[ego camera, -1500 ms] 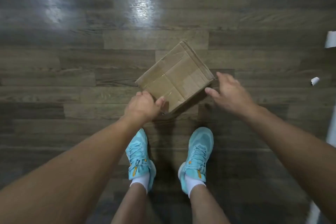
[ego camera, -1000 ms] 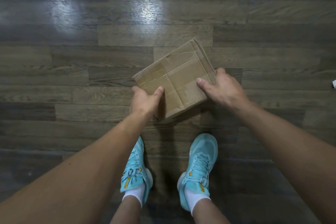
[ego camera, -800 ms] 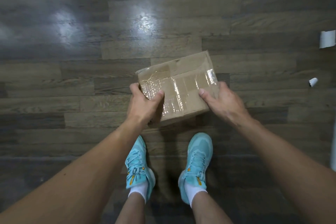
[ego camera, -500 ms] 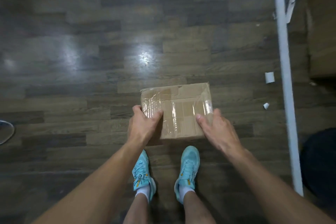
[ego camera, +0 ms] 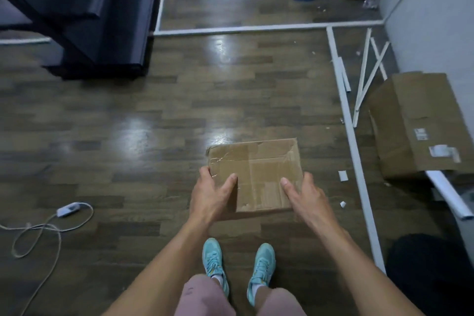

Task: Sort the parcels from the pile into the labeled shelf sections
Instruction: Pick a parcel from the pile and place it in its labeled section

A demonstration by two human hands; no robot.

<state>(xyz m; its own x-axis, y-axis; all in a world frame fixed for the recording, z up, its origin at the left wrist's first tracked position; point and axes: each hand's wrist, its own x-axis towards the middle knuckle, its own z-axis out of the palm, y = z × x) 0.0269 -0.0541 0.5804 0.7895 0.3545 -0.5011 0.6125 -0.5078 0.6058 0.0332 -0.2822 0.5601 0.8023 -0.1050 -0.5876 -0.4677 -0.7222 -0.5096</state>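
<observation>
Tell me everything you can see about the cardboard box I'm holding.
The parcel is a flat brown cardboard box, its top sealed with glossy clear tape, wrinkled near the far left corner. It looks worn and closed. It is held roughly level above the wood floor, ahead of the feet. The left hand grips its left edge, the right hand its right edge, thumbs on top.

Left hand and right hand ahead, level, apart, thumbs inward.
</observation>
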